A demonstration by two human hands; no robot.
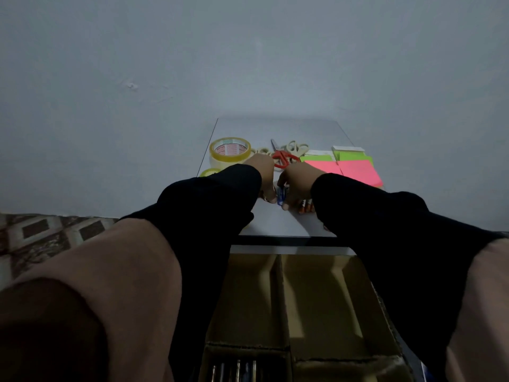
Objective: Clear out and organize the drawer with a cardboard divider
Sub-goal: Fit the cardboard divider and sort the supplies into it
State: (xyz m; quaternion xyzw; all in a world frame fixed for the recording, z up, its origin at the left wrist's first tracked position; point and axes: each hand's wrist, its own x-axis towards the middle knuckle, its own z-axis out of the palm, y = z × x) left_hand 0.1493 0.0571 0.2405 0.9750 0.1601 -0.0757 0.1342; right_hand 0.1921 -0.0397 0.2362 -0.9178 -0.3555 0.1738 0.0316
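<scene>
Left hand (265, 176) | grip unclear – fingers curled beside small blue object (281, 196) | right hand (296, 183) pinches it | cardboard divider (278, 285) in open drawer (382, 301) below.

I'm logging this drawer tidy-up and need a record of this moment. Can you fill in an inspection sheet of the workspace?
Surface: white cabinet top, items laid along its far side.
Job's things: open drawer holds a cardboard divider; pens in its near left compartment.
Clutter: tape roll, red scissors, pink and green sticky notes, batteries.
Grippers: left hand and right hand together hold a small blue object; what it is cannot be told.
Cables: nothing seen.
Surroundings: plain grey wall, patterned floor tiles.
</scene>
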